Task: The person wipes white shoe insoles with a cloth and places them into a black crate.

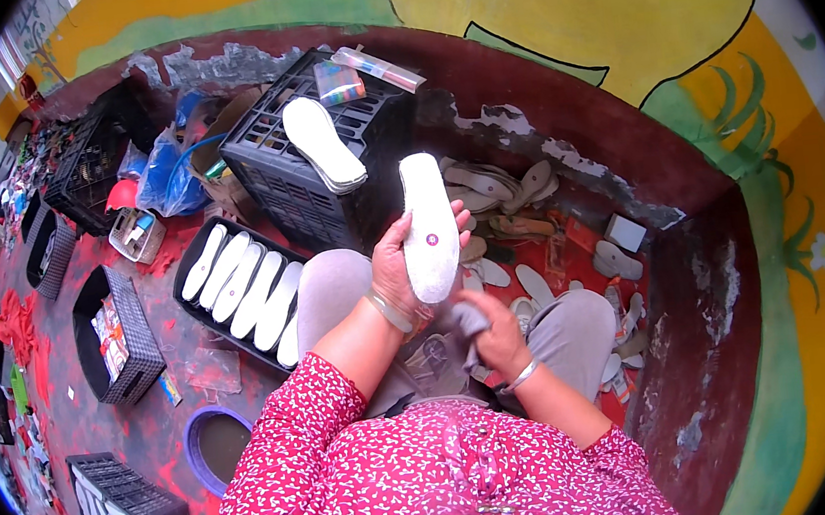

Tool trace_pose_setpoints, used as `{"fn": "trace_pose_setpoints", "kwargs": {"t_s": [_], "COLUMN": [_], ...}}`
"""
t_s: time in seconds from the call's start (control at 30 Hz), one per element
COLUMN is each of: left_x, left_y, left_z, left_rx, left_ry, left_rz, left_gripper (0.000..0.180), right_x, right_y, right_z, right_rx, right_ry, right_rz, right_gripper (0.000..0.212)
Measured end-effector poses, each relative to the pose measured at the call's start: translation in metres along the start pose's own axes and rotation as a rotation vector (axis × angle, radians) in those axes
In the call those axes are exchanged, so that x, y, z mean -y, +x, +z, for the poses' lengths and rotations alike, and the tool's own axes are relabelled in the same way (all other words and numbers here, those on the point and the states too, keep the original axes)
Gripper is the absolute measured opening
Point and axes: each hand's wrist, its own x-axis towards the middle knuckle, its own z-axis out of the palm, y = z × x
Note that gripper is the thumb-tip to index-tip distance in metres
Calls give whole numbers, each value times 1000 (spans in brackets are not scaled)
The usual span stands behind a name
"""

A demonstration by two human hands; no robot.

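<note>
A white shoe insole (428, 211) with a small round dark-pink mark stands nearly upright in my left hand (393, 267). The thumb lies along its edge, and fingertips show past the other side. Below it to the right, my right hand (499, 334) is closed round a crumpled grey cloth (467, 321), slightly smeared by motion. The cloth is near the insole's lower end; whether they touch I cannot tell. Left of my knee, a black tray (195, 308) holds several white insoles (255, 292) in a row.
A black crate (268, 177) beyond my knees bears stacked white insoles (320, 146) and plastic packets (341, 81). Loose insoles and soles (485, 181) lie by the wall at right. On the left stand a purple basin (192, 452), a woven basket (147, 361) and a crate of insoles (162, 505).
</note>
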Motion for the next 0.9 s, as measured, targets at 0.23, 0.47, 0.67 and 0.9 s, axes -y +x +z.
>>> {"fn": "trace_pose_setpoints", "kwargs": {"t_s": [0.23, 0.47, 0.67, 0.9], "left_x": [2, 8, -3, -83], "left_y": [-9, -7, -19, -96], "left_z": [0, -6, 5, 39], "left_rx": [23, -3, -38, -35], "left_ry": [318, 609, 653, 676], "left_rz": [-101, -36, 7, 360], "left_gripper": [61, 54, 51, 49], "right_x": [-48, -56, -59, -37], "right_y": [13, 11, 11, 5], "right_z": [-38, -37, -26, -22], "right_rx": [-122, -58, -52, 109], "right_ry": [670, 767, 689, 552], "right_rz": [445, 715, 735, 765], "right_gripper": [38, 34, 28, 29]}}
